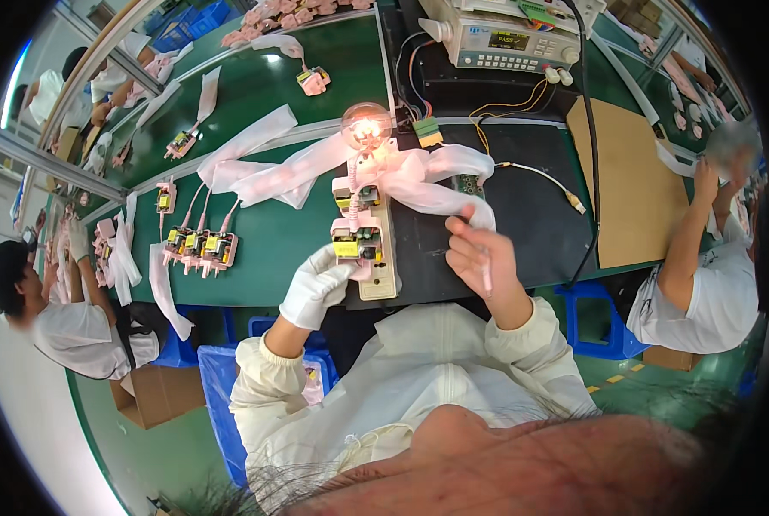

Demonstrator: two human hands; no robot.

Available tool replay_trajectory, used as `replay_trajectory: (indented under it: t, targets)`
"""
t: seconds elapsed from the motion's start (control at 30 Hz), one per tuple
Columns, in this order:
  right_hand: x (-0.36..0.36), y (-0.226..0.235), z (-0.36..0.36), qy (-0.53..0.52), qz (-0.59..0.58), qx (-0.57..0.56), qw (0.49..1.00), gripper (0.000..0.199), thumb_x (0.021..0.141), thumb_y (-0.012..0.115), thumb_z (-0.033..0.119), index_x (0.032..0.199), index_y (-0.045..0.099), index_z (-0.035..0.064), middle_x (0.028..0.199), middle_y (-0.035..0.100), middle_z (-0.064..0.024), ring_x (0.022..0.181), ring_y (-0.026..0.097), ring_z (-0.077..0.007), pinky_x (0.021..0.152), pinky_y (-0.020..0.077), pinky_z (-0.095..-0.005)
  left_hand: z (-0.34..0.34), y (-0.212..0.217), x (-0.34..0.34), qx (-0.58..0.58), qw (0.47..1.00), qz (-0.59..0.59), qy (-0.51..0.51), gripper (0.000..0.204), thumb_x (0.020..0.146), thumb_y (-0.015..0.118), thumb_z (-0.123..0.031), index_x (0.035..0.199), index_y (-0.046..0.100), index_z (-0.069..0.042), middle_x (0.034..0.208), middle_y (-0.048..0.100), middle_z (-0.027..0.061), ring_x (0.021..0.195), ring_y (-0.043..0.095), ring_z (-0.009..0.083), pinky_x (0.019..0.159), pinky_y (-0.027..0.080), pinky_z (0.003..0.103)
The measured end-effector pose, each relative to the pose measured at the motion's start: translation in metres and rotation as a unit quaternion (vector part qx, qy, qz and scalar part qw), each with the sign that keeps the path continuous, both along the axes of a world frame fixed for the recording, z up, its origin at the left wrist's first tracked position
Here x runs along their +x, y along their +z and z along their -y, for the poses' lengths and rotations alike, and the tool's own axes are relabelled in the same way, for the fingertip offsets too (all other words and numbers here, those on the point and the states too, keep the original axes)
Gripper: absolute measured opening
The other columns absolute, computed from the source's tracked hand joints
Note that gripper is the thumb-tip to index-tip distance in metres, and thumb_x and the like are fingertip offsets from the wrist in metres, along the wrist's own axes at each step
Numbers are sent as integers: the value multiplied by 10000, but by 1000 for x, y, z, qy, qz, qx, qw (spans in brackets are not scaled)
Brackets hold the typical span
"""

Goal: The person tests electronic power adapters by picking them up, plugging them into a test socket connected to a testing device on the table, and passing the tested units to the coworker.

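One white glove [305,299] covers our left hand [315,282], which pinches the edge of an exposed charger circuit board [348,248] on the beige power strip [381,281], with a lit bulb [367,126] near its far end. Our bare right hand [486,262] curls beside a white-sleeved cable [431,199]; we cannot tell whether it grips that.

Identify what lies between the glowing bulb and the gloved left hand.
The head view shows a farther circuit board, then a nearer circuit board, between the bulb and left hand.
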State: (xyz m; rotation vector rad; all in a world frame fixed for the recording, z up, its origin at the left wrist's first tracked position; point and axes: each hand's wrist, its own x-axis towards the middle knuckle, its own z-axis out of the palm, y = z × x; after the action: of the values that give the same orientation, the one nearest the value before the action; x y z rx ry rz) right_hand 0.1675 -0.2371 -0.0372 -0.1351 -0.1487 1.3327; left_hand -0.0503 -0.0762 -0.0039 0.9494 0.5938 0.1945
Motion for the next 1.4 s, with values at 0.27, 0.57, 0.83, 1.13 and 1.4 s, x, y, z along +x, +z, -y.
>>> replay_trajectory:
  t: [0.27, 0.57, 0.83, 1.13, 1.4]
  targets:
    - [-10, 7, 13, 360, 215, 120, 900, 582, 885, 400, 526, 932, 614, -13, 788, 592, -136, 659, 541, -205, 528, 422, -315, 4, -11, 7, 133, 990, -29, 25, 346, 840, 571, 11, 1176, 489, 5, 1068, 591, 59, 974, 568, 130, 877, 447, 273]
    - [9, 2, 22, 242, 399, 57, 883, 277, 820, 629, 220, 951, 624, -24, 797, 641, -146, 740, 633, -167, 562, 502, -237, -7, -28, -2, 393, 919, -8, -37, 332, 797, 607, 68, 1107, 519, -7, 1067, 502, 30, 973, 556, 131, 837, 479, 262]
    - [44, 28, 20, 59, 561, -166, 809, 65, 785, 632, 17, 842, 603, 4, 907, 616, -73, 795, 617, -143, 708, 488, -251, -12, -47, -3, 414, 910, 7, -6, 333, 685, 764, -48, 959, 576, -49, 977, 515, 20, 844, 568, 123, 731, 490, 262]
    - [83, 9, -1, -351, 804, -261, 402, 233, 739, 563, -24, 970, 577, 3, 903, 560, -155, 804, 582, -321, 699, 473, -347, -40, -39, 2, 304, 948, 1, -92, 483, 647, 791, -45, 1051, 528, -69, 973, 568, -5, 778, 539, 74, 654, 482, 231]
    - [94, -8, -4, -258, 787, -216, 518, 254, 731, 558, -58, 972, 603, 6, 888, 557, -107, 784, 572, -247, 687, 453, -284, -104, -33, 26, 242, 964, -23, -106, 641, 717, 741, -78, 1268, 417, -21, 1155, 525, 71, 795, 560, 92, 613, 453, 205]
